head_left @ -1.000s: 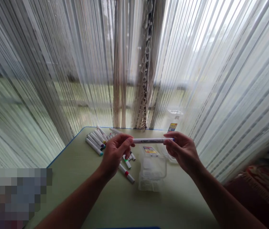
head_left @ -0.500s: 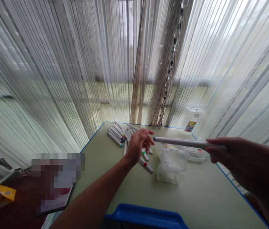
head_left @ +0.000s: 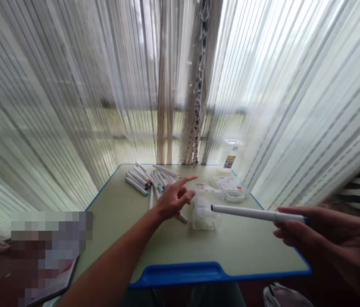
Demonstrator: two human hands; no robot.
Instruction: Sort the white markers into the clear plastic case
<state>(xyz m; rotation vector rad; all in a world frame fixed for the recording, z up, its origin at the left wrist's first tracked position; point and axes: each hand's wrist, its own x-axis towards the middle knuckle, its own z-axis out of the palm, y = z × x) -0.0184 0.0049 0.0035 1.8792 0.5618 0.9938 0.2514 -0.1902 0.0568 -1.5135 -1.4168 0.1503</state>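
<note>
My right hand [head_left: 298, 226] pinches a white marker [head_left: 246, 212] with dark blue ends near its right end, holding it level above the table's right side. Over the middle of the table is my left hand [head_left: 176, 197], index finger stretched out and thumb apart, nothing in it. Behind and left of that hand lies a loose pile of white markers [head_left: 138, 179] with coloured bands and tips, partly hidden by it. A red-banded marker [head_left: 182, 217] shows just below the left hand. Between the hands stands a clear plastic case [head_left: 203, 217].
A second clear case [head_left: 232, 187] with a printed label lies farther back, near a tall transparent container [head_left: 231, 154]. The pale table [head_left: 246, 251] has a blue edge and a blue front tray [head_left: 182, 273]. Sheer striped curtains [head_left: 128, 85] hang behind.
The view has shifted, bringing the table's front edge into sight. My left index finger has stretched out. The marker in my right hand has dropped lower in view.
</note>
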